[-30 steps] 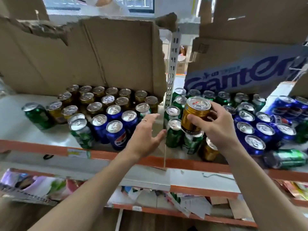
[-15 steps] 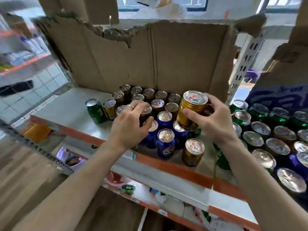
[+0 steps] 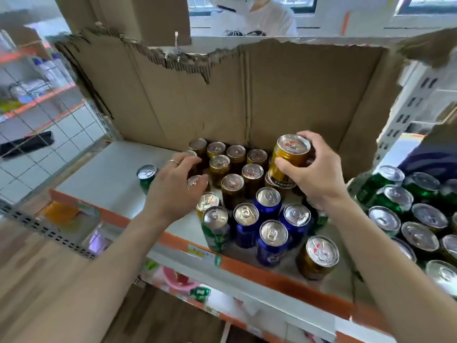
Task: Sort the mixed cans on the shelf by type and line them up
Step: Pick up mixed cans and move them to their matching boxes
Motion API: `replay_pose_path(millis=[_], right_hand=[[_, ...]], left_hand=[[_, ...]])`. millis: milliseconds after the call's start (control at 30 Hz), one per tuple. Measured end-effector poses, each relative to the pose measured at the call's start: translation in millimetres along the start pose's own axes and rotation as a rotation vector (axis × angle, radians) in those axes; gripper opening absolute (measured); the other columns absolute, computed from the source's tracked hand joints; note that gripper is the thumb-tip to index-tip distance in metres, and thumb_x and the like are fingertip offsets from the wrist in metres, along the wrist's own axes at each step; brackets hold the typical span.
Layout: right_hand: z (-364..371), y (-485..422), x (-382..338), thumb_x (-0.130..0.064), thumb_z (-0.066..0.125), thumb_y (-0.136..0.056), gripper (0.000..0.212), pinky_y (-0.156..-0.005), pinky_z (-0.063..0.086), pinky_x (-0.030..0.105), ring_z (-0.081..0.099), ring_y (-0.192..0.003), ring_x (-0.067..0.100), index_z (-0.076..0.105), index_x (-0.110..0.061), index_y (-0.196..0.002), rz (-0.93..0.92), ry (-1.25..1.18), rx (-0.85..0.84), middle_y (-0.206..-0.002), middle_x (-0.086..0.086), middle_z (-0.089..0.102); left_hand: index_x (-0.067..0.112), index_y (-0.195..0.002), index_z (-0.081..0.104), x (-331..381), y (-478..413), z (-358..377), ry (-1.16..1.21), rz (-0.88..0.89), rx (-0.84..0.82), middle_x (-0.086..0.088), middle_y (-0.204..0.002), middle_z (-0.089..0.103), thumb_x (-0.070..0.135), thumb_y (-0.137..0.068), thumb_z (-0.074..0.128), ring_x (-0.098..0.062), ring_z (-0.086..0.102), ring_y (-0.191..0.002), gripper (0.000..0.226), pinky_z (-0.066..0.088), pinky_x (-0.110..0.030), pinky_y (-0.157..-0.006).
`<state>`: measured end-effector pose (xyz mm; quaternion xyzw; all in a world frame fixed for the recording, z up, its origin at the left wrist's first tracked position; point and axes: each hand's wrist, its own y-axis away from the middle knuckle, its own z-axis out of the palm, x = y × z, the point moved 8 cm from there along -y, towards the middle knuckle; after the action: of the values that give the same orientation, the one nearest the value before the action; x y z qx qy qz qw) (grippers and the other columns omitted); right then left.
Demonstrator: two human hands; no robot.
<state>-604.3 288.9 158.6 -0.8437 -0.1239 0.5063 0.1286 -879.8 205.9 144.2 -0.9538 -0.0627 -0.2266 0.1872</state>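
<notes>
My right hand (image 3: 312, 172) grips a gold can (image 3: 288, 159), held tilted above the right end of the gold can cluster (image 3: 235, 167) at the back of the shelf (image 3: 106, 174). My left hand (image 3: 173, 186) reaches over the cluster's left side, fingers spread on the can tops, holding nothing that I can see. In front stand several blue cans (image 3: 269, 226), with one green can (image 3: 215, 226) at their left. A lone gold can (image 3: 319, 256) stands near the front edge. Another green can (image 3: 146, 177) stands alone at the left.
A torn cardboard wall (image 3: 247, 95) backs the shelf. To the right of a cardboard divider, green cans (image 3: 393, 196) and other cans crowd the shelf. An orange rail (image 3: 247, 268) marks the front edge. A person in white (image 3: 252, 16) stands behind the shelf.
My view swung left. My right hand carried the gold can from the right section to the gold cluster at the back. My left hand moved to the cluster's left side.
</notes>
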Motion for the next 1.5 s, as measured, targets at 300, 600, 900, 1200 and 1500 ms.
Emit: replay_pose_path(millis=[300,600,900,1200,1500], right_hand=[[2.7,8.6,31.3,-0.036,0.084,-0.072,0.066,-0.09,0.043,0.026,0.05,-0.101,0.01,0.053,-0.02,-0.128,0.269,0.248,0.177,-0.102,-0.011,0.051],[2.3,21.1,45.2,-0.032,0.082,-0.073,0.057,-0.079,0.042,0.024,0.057,-0.092,0.016,0.059,-0.014,-0.122,0.43,0.387,0.208,-0.105,0.003,0.062],[4.3,18.9,56.7,-0.039,0.079,-0.071,0.059,-0.086,0.05,0.033,0.06,-0.101,0.026,0.063,-0.013,-0.122,0.37,0.598,0.071,-0.102,0.008,0.065],[23.4,14.6,85.1,-0.054,0.082,-0.067,0.07,-0.084,0.051,0.037,0.058,-0.112,0.028,0.061,-0.015,-0.122,0.463,0.793,-0.127,-0.12,0.006,0.064],[32.4,7.0,107.5,-0.047,0.092,-0.058,0.073,-0.071,0.052,0.031,0.061,-0.085,0.021,0.064,-0.009,-0.113,0.624,0.711,-0.306,-0.094,0.004,0.064]], left_hand=[[0.018,-0.135,0.057,9.1,-51.2,44.0,-0.003,0.283,-0.16,0.003,-0.139,0.052,0.04,-0.094,0.061,-0.021,0.052,-0.123,0.047,0.043,-0.036,-0.098],[0.02,-0.134,0.057,17.4,-64.4,62.4,0.086,0.436,-0.263,0.004,-0.138,0.051,0.04,-0.094,0.06,-0.019,0.052,-0.123,0.045,0.045,-0.036,-0.099],[0.021,-0.137,0.053,33.0,-62.0,84.5,0.112,0.423,-0.308,0.004,-0.143,0.047,0.043,-0.095,0.057,-0.019,0.047,-0.129,0.048,0.042,-0.037,-0.102],[0.022,-0.138,0.052,33.9,-63.4,94.9,0.099,0.368,-0.327,0.003,-0.144,0.045,0.044,-0.095,0.056,-0.022,0.046,-0.13,0.048,0.044,-0.042,-0.102],[0.024,-0.141,0.049,22.2,-64.8,99.5,0.056,0.316,-0.349,0.004,-0.15,0.041,0.046,-0.096,0.055,-0.02,0.04,-0.137,0.051,0.04,-0.04,-0.106]])
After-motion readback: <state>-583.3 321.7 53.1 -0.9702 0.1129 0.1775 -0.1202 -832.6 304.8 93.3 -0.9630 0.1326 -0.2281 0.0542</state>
